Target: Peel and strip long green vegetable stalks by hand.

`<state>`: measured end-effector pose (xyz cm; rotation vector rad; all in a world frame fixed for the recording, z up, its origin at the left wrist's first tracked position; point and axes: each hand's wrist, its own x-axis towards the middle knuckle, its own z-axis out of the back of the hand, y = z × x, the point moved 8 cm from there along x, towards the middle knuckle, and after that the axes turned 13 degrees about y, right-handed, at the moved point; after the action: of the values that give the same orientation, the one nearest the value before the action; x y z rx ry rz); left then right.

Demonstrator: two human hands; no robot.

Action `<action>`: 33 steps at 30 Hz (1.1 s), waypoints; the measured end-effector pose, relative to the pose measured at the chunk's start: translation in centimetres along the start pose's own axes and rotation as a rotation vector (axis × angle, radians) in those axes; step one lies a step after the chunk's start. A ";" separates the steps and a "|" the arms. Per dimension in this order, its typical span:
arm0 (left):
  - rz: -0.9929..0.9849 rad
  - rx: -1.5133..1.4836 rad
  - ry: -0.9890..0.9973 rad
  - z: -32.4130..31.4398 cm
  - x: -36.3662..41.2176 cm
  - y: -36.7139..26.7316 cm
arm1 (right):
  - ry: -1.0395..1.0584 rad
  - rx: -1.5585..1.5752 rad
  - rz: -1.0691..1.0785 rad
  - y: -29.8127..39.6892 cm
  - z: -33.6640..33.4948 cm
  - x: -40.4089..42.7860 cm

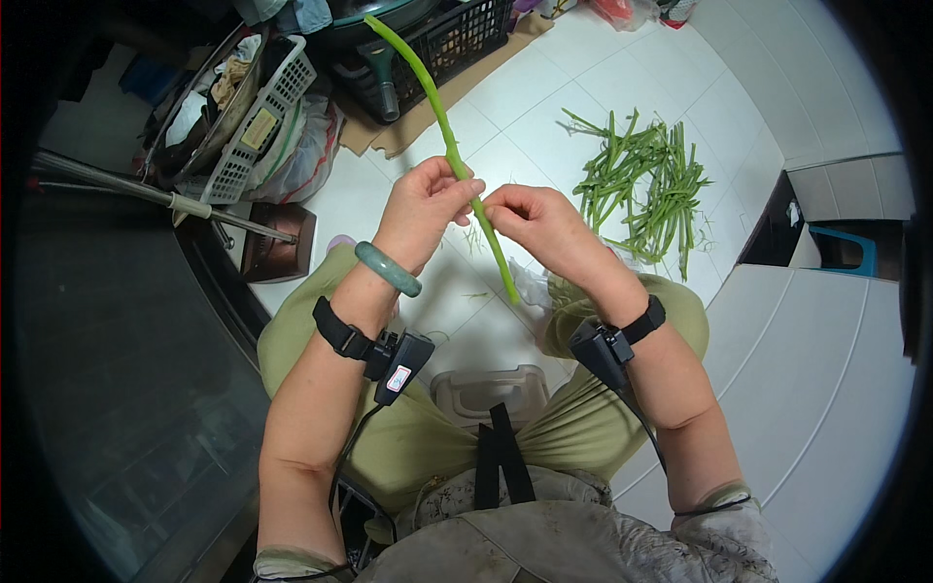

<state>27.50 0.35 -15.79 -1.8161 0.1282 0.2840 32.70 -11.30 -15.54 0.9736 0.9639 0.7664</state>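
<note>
A long, slightly curved green vegetable stalk (pixel 426 80) is held slantwise in front of me, its lower end reaching down between my knees. My left hand (pixel 426 208) grips it around the middle, between thumb and fingers. Just below that grip, my right hand (pixel 543 222) has its thumb and forefinger pinched at the stalk's right side. Whether a thin strip of peel is between those fingertips is too small to tell. Beyond my right hand, a loose heap of cut green stalks (pixel 641 182) lies on the white tiled floor (pixel 525 160).
At the upper left stand a black plastic crate (pixel 466 36) on cardboard (pixel 423 124) and a white basket (pixel 255 131) beside bags. A metal pole (pixel 116 177) crosses the left side. Between my legs is a pale plastic stool or box (pixel 488 379). White panels line the right.
</note>
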 end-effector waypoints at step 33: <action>0.035 -0.026 -0.012 -0.2 0.2 -0.2 | -0.055 0.035 0.101 0.4 1.5 -0.2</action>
<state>27.73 0.26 -15.64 -1.8390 0.1488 0.3227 33.98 -11.84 -14.70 1.0753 0.8883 0.8044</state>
